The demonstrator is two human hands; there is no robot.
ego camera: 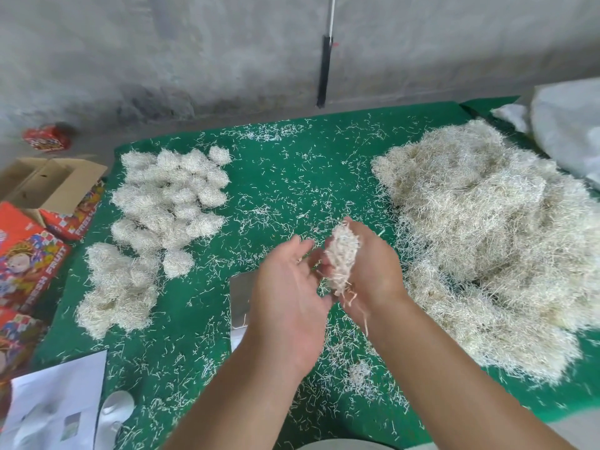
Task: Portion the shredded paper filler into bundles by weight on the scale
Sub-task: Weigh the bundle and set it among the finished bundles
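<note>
Shredded paper filler [341, 261] sits cupped in my right hand [367, 264], fingers curled round it to compact a bundle. My left hand [285, 287] hovers spread above the scale [240, 293], I judge ready to shape it; finished bundles [168, 196] wait left.

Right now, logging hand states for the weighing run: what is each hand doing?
Left hand: open, fingers relaxed, holding nothing.
Right hand: curled round a small off-white clump of shredded paper filler.
</note>
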